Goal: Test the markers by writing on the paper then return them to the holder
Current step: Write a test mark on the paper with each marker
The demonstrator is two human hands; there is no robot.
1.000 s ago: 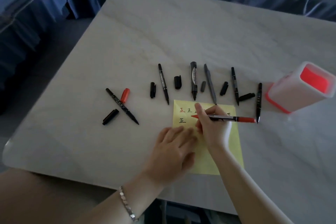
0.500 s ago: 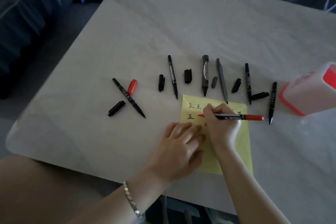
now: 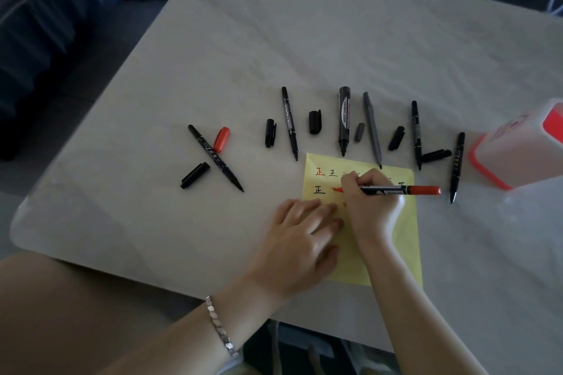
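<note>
One slim black marker with red ends is pinched near its tip in the right hand, the grip closed, over the yellow paper sheet; the left hand lies spread flat, pinning it. Light, stiff, smooth barrel: best held low.

The upper half of the bench lies bare, open to approach. A row of uncapped markers and loose caps crosses mid-frame, blocking a straight reach. The holder lies tipped at the right edge. Lower left of the bench is unobstructed beside the paper.
</note>
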